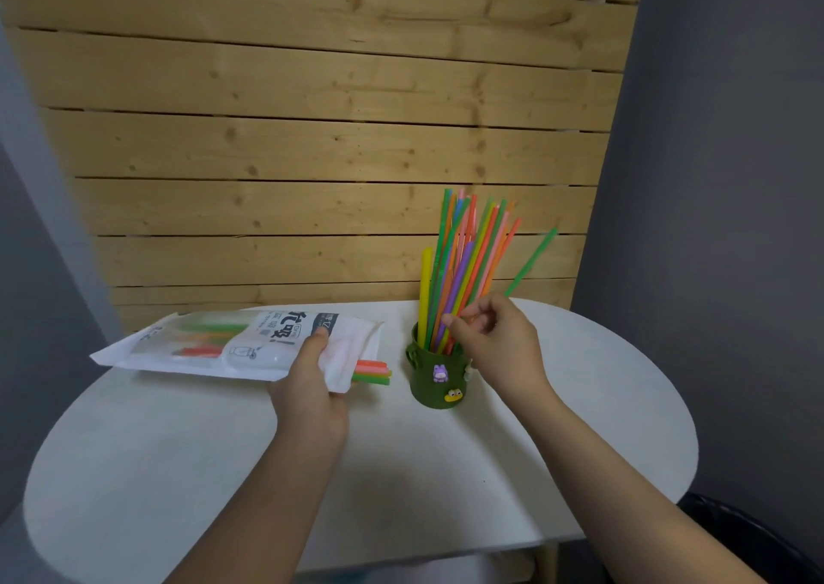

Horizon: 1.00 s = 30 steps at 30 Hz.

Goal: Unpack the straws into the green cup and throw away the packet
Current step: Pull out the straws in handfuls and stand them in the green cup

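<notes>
Straws (463,271) in green cup (434,380) meet pinching right hand (495,342); left hand (312,387) grips packet (241,345).

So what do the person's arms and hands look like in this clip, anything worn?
Both the left hand and the right hand are bare: no gloves, rings, watch or bracelets visible. Both forearms are uncovered up to the frame edge, with no sleeves in view.
</notes>
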{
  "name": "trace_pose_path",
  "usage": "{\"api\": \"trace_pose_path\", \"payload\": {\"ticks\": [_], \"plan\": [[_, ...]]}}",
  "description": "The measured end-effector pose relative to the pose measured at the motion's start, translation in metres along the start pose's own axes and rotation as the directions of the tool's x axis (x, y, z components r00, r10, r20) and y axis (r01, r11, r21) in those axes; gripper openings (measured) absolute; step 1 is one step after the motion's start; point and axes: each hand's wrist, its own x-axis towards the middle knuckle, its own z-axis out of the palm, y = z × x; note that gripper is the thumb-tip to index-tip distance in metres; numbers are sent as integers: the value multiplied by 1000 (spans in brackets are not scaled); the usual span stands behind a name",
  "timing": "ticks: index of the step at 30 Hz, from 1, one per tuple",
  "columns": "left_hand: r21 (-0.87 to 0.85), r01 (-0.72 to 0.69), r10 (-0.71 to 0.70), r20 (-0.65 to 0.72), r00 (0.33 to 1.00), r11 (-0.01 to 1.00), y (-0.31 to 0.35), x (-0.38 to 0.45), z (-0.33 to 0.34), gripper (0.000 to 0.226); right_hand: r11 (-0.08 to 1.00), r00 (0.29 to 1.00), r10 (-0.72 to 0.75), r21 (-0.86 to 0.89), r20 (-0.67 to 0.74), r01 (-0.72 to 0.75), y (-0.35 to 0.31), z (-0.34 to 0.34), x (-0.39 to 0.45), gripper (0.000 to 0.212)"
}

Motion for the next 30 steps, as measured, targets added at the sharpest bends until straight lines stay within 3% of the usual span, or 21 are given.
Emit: {"api": "trace_pose_path", "payload": {"ticks": [3,6,9,12,16,22,27,30], "plan": [[10,7,-8,20,1000,1000,-1,-5,2,57,979,980,155,114,123,-169,-2,2,-12,22],[33,-60,57,77,995,998,-4,-10,6,58,825,842,342,297,418,-482,-7,11,-25,31],[115,-203,191,114,975,972,-8,-13,7,61,618,684,369,383,629,-686,-10,22,-36,44],[237,-338,304,167,938,911,-10,-15,7,68,560,646,346,402,680,-724,-10,28,-41,44],[299,-382,339,188,922,874,-12,-17,5,72,611,670,383,369,636,-700,-12,35,-40,40],[178,-342,322,131,938,923,-6,-10,5,69,797,799,373,278,472,-536,-13,40,-38,30],[16,-165,165,-8,986,986,2,-3,1,57,992,974,127,-34,185,-123,-10,28,-26,28],[-20,-43,42,-62,997,999,5,-1,-1,55,999,994,33,8,101,-34,-11,20,-20,23]]}}
